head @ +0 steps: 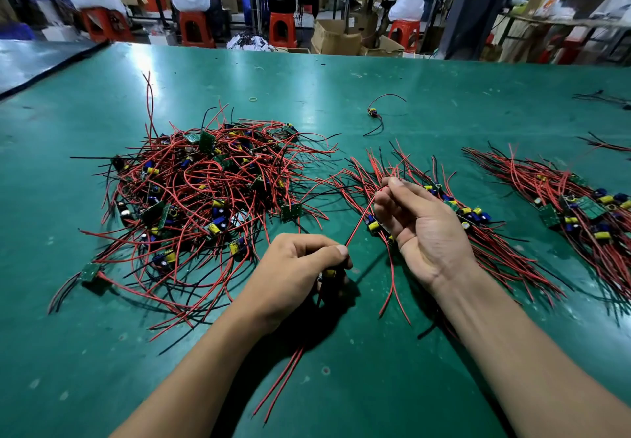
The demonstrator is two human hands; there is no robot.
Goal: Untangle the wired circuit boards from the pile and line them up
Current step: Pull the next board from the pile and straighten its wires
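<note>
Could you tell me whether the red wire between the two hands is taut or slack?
Taut: the red wire runs in a straight line from the left hand up to the right hand.

Hands: two pinching, left hand (pixel 300 263), right hand (pixel 423 229)
Gripped: one red insulated wire (pixel 358 224)
Left of grip: one tangled pile of red-and-black-wired green circuit boards (pixel 205 198) lying
Right of grip: two lined-up rows lying, near row (pixel 478 213), far row (pixel 580 208)
Beyond grip: one stray wired board (pixel 374 113)
</note>
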